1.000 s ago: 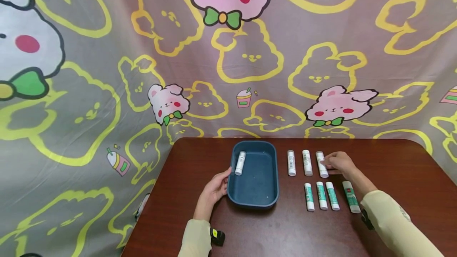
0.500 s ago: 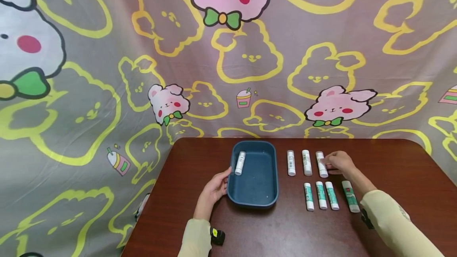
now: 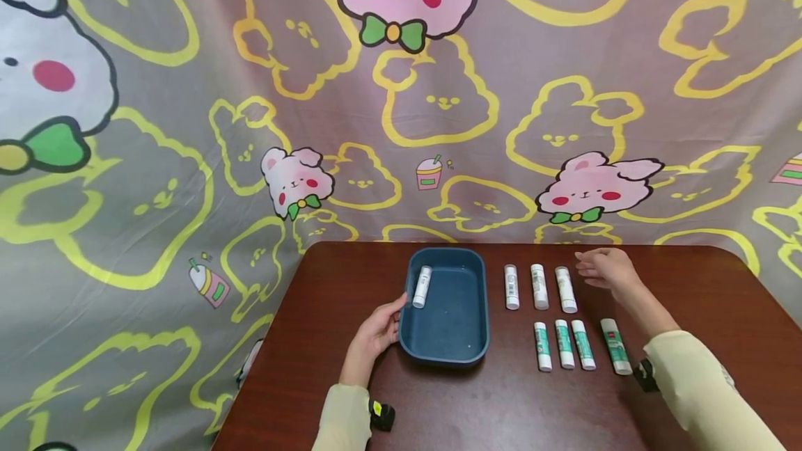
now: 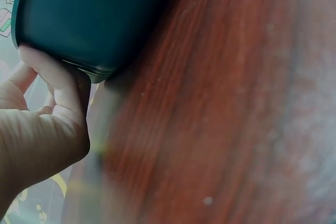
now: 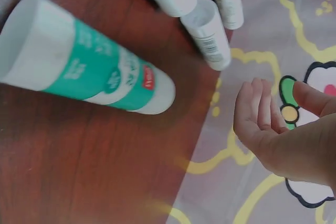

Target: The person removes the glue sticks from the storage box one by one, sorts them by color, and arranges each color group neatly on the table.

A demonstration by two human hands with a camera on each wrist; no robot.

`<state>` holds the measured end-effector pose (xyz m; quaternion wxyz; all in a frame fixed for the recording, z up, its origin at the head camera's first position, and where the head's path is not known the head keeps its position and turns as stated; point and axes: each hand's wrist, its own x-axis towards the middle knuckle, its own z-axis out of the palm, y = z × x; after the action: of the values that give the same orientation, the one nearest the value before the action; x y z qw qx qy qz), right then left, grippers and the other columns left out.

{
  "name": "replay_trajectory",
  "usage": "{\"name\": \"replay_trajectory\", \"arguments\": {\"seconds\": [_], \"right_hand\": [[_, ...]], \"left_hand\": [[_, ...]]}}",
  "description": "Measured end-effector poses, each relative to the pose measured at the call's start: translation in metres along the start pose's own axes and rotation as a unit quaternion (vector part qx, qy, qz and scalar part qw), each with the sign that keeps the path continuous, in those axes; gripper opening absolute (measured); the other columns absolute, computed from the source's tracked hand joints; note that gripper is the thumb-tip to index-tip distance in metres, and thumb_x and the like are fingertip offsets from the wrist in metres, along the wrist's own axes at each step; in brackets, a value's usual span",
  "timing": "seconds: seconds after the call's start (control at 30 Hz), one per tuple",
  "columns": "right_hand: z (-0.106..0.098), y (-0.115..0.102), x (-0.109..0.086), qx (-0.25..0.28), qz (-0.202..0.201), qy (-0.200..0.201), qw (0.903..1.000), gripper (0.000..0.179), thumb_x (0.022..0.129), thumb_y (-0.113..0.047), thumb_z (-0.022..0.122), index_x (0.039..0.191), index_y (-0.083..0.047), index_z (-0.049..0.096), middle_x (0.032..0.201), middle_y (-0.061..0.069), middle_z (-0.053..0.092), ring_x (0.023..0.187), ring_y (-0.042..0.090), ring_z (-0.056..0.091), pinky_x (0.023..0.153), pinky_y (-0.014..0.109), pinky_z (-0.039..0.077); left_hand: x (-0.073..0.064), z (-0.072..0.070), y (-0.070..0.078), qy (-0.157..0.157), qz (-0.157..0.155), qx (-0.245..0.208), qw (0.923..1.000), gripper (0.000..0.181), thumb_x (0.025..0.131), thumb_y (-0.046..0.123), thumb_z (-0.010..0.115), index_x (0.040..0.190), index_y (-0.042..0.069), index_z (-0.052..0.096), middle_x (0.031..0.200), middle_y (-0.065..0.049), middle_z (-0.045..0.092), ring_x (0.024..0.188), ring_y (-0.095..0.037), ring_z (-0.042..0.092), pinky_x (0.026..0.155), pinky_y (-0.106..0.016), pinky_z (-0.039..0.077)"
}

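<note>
My left hand (image 3: pixel 378 329) grips the left side of a dark blue rectangular tray (image 3: pixel 443 362), thumb at the rim. The left wrist view shows that hand (image 4: pixel 52 103) against the tray's outer wall (image 4: pixel 100 14). One white glue stick (image 3: pixel 422 287) lies inside, along the left wall. My right hand (image 3: pixel 608 270) hovers with loosely bent fingers and holds nothing, just right of the back row's rightmost white glue stick (image 3: pixel 566 290). Two more white ones, a middle glue stick (image 3: pixel 539 287) and a left glue stick (image 3: pixel 511 287), complete that row.
Nearer me lie three small green-and-white glue sticks (image 3: pixel 564 344). A larger green glue stick (image 3: pixel 616 346) is to their right, below my right forearm. Everything stands on a dark brown table (image 3: pixel 438 409), with a cartoon-print cloth (image 3: pixel 351 110) behind and at the left.
My right hand has come off the rightmost white glue stick and moved up and to the right. That stick stays in its row. The left hand and tray have kept their place.
</note>
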<state>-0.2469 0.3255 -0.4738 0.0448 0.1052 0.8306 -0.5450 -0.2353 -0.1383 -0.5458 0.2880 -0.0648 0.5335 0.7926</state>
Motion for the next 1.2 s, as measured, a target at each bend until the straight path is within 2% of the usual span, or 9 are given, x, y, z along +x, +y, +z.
{"name": "replay_trajectory", "arguments": {"seconds": [0.2,0.37,0.5,0.7,0.83,0.9,1.0,1.07,1.2], "right_hand": [[0.003,-0.014,-0.004,0.013,-0.023,-0.011,0.9996,0.055,0.110,-0.026,0.051,0.136,0.022,0.046,0.110,0.025,0.072,0.087,0.014,0.072,0.082,0.039,0.061],[0.012,-0.030,-0.006,0.043,-0.037,-0.036,0.9977,0.055,0.110,-0.027,0.050,0.137,0.021,0.046,0.101,0.007,0.074,0.087,0.009,0.072,0.083,0.036,0.061],[0.022,-0.042,-0.008,0.062,-0.052,-0.056,0.9952,0.054,0.110,-0.026,0.052,0.137,0.020,0.046,0.096,0.000,0.074,0.082,0.003,0.070,0.082,0.034,0.061],[0.039,-0.056,-0.008,0.086,-0.065,-0.085,0.9905,0.050,0.110,-0.022,0.050,0.137,0.021,0.046,0.098,0.004,0.074,0.082,0.004,0.070,0.079,0.029,0.060],[0.055,-0.063,-0.007,0.095,-0.059,-0.097,0.9890,0.048,0.110,-0.020,0.051,0.136,0.020,0.046,0.095,0.002,0.074,0.081,0.004,0.069,0.077,0.027,0.060],[0.062,-0.064,-0.006,0.095,-0.056,-0.101,0.9888,0.047,0.110,-0.021,0.052,0.135,0.019,0.048,0.093,0.000,0.073,0.082,0.005,0.070,0.077,0.028,0.060],[0.075,-0.066,-0.006,0.083,-0.061,-0.103,0.9893,0.046,0.110,-0.021,0.052,0.134,0.018,0.051,0.093,0.001,0.073,0.082,0.008,0.070,0.079,0.031,0.061],[0.082,-0.068,-0.007,0.080,-0.064,-0.107,0.9890,0.045,0.109,-0.021,0.053,0.132,0.017,0.052,0.094,0.003,0.073,0.084,0.011,0.071,0.081,0.034,0.061],[0.096,-0.074,-0.007,0.085,-0.065,-0.117,0.9874,0.043,0.108,-0.019,0.054,0.132,0.017,0.054,0.096,0.008,0.074,0.084,0.011,0.071,0.086,0.039,0.060]], "left_hand": [[-0.003,0.002,0.004,0.005,-0.004,0.019,0.9998,0.030,0.110,0.030,0.051,0.094,0.013,0.070,0.084,0.003,0.073,0.074,-0.008,0.069,0.066,-0.023,0.057],[-0.002,0.003,0.006,0.008,-0.009,0.017,0.9998,0.027,0.110,0.029,0.053,0.095,0.013,0.069,0.084,0.003,0.072,0.074,-0.008,0.070,0.066,-0.023,0.057],[0.000,0.001,0.005,0.004,-0.011,0.014,0.9998,0.028,0.110,0.029,0.052,0.096,0.012,0.070,0.083,0.003,0.072,0.073,-0.007,0.070,0.066,-0.022,0.056],[-0.002,0.000,0.003,0.013,-0.001,0.021,0.9997,0.029,0.109,0.033,0.054,0.100,0.010,0.070,0.084,0.003,0.073,0.075,-0.008,0.071,0.069,-0.024,0.057],[-0.004,-0.002,0.002,-0.011,0.015,0.020,0.9996,0.028,0.106,0.037,0.061,0.097,0.013,0.072,0.085,0.004,0.073,0.076,-0.008,0.070,0.069,-0.023,0.056],[-0.004,-0.002,0.002,-0.011,0.015,0.022,0.9996,0.026,0.105,0.036,0.061,0.096,0.014,0.071,0.085,0.004,0.073,0.077,-0.008,0.070,0.070,-0.023,0.056],[-0.004,-0.001,0.002,0.000,0.006,0.021,0.9998,0.027,0.108,0.033,0.057,0.099,0.012,0.071,0.086,0.003,0.073,0.077,-0.008,0.070,0.070,-0.023,0.056],[-0.003,0.001,0.003,0.020,-0.004,0.022,0.9995,0.027,0.109,0.031,0.054,0.101,0.010,0.070,0.085,0.003,0.073,0.075,-0.009,0.070,0.069,-0.024,0.056],[-0.002,0.001,0.002,0.024,-0.007,0.019,0.9995,0.027,0.109,0.031,0.054,0.100,0.010,0.070,0.085,0.002,0.073,0.075,-0.009,0.070,0.068,-0.024,0.057]]}}
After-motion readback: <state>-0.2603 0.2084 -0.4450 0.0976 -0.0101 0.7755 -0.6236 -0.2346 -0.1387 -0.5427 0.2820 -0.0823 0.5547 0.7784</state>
